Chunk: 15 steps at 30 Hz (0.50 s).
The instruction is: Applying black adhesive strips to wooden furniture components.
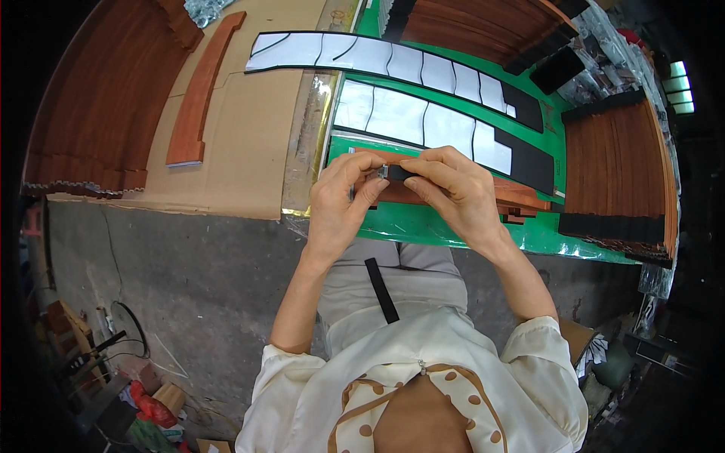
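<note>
My left hand [338,195] and my right hand [459,185] meet over the green work surface, thumbs and forefingers pinched. Between their fingertips is a small black strip-like piece [399,174], with a little pale, shiny bit at its left end; its exact kind is too small to tell. Under my hands lie reddish-brown wooden pieces [521,195], partly hidden by my fingers. Just beyond them rests a black strip with white backing segments [445,128]. A second such strip [408,64] lies farther back, crossing onto the cardboard.
Brown cardboard [242,151] covers the left side, bearing one long shaped wooden piece [198,98]. Stacks of brown wooden pieces stand at far left [91,113], at the back [483,30] and at right [615,162]. A narrow black strip [382,291] lies across my lap.
</note>
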### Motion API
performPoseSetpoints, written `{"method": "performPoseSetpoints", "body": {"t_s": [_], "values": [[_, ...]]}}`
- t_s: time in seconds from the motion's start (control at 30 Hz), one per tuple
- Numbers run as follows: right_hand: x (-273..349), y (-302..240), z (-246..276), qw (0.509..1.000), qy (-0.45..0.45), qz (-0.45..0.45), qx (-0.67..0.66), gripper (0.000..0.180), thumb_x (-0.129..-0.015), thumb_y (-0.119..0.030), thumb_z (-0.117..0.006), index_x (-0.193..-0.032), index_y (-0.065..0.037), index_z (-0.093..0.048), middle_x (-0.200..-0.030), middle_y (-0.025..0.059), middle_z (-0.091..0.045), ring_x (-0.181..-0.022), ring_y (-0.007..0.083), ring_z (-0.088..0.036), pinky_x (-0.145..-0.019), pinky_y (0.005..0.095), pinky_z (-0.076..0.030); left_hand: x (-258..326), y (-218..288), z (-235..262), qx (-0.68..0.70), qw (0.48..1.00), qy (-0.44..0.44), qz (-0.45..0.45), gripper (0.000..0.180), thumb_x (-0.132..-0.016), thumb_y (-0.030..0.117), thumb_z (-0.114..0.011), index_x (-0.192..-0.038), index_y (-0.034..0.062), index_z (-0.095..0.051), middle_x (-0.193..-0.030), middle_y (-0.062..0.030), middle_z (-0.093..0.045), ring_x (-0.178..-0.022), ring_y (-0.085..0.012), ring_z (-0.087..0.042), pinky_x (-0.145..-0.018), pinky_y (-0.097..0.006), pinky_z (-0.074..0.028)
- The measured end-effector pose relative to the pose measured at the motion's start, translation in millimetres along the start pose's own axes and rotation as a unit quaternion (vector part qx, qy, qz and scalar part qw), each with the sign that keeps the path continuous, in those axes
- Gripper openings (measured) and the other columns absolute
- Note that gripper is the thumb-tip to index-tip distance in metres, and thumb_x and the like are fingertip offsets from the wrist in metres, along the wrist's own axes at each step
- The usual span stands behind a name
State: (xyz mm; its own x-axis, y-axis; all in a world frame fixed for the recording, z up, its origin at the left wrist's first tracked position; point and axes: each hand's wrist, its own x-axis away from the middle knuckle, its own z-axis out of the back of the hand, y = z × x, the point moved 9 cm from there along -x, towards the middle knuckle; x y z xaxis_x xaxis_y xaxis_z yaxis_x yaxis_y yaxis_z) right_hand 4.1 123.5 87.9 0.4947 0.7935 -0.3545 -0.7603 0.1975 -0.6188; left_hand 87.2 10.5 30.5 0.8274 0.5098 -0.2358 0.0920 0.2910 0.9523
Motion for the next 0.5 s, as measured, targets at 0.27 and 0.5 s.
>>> {"method": "performPoseSetpoints", "body": {"t_s": [0.27,0.5], "values": [[-1.8,-3.5,0.6,1.000,0.010,0.013,0.019,0.019,-0.072,-0.008,-0.072,-0.091,-0.005,-0.068,-0.084,0.0064,-0.064,-0.074,0.0219,-0.062,-0.061,0.0316,-0.051,-0.9,3.0,0.6,-0.006,1.000,0.010,-0.023,0.023,-0.081,0.009,-0.067,-0.101,0.0005,-0.061,-0.095,-0.0097,-0.062,-0.087,-0.0192,-0.060,-0.078,-0.029,-0.046],[-1.9,-6.6,0.3,0.999,0.018,0.022,0.039,0.019,-0.071,-0.008,-0.072,-0.090,-0.006,-0.069,-0.083,0.0050,-0.064,-0.073,0.0207,-0.062,-0.059,0.0310,-0.050,-0.7,4.3,0.7,-0.018,0.999,0.010,-0.026,0.023,-0.081,0.009,-0.067,-0.101,0.0003,-0.061,-0.094,-0.0095,-0.063,-0.087,-0.0194,-0.060,-0.078,-0.029,-0.046]]}}
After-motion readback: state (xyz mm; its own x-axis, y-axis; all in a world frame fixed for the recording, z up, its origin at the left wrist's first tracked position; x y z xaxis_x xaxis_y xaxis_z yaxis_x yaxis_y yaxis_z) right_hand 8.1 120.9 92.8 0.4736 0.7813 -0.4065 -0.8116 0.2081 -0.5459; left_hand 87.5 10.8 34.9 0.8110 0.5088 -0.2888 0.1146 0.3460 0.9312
